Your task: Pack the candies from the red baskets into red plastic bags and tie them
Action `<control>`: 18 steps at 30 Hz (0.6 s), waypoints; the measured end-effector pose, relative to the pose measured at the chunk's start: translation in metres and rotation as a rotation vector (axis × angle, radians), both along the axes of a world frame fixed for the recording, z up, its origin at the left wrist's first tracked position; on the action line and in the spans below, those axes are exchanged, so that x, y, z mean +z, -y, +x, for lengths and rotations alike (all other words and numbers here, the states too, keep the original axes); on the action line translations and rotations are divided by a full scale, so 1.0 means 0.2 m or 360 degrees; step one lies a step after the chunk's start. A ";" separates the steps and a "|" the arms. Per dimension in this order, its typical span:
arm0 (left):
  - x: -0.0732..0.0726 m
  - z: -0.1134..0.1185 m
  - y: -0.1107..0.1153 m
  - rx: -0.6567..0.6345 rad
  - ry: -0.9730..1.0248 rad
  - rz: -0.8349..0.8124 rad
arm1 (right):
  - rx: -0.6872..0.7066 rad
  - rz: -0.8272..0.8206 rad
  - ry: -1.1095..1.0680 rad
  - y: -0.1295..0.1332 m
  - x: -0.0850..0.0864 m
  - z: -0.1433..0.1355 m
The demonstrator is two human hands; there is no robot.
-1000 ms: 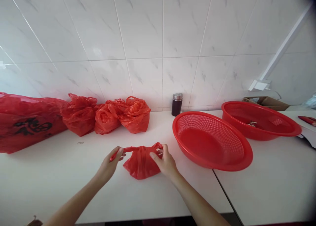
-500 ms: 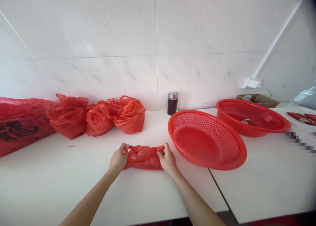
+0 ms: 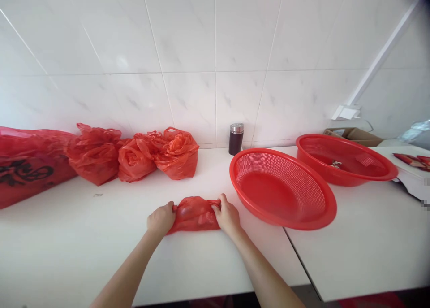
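A red plastic bag [image 3: 195, 214] lies on the white table in front of me, bulging with contents that show only dimly through the thin plastic. My left hand [image 3: 161, 218] is closed on the bag's left end, its fingers curled round a twist of plastic. At the opposite end my right hand [image 3: 226, 214] pinches a gathered strip of the bag between thumb and fingers. The plastic between both hands is drawn out sideways. Just right of my right hand stands a red perforated basket [image 3: 268, 196] with a solid bottom.
Along the wall sit several knotted red bags [image 3: 178, 158] and a big red bag with black writing [image 3: 33, 169]. A dark flask [image 3: 236, 140] stands behind. Farther right are a second red basket [image 3: 342, 173] with small items, a cardboard box [image 3: 359, 135] and a table seam [image 3: 300, 261].
My left hand has turned and closed more fully round its end of the bag. The bag's top has bunched up higher on the left. My right hand keeps its pinch.
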State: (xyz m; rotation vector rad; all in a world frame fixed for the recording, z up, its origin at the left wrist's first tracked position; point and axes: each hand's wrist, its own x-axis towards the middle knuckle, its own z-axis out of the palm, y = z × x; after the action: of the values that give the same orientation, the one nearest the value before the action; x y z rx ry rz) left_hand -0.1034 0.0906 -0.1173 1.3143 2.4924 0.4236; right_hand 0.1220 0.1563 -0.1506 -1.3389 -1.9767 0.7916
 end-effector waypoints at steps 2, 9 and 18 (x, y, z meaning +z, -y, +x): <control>0.02 -0.02 0.02 0.0035 0.0135 0.0098 | 0.0026 -0.0031 0.0002 -0.02 0.02 0.02; 0.12 0.06 0.30 0.0022 0.0970 0.0740 | 0.0201 -0.0315 -0.0650 0.00 0.07 0.05; 0.22 0.22 0.69 0.0272 0.1254 0.1181 | 0.0153 -0.0315 -0.0939 -0.01 0.20 -0.11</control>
State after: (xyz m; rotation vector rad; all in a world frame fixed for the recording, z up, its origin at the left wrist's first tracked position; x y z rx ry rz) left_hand -0.0599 -0.0480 -0.0727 0.8478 1.7990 1.6487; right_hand 0.1004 0.1574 -0.1097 -0.9640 -1.5260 1.2851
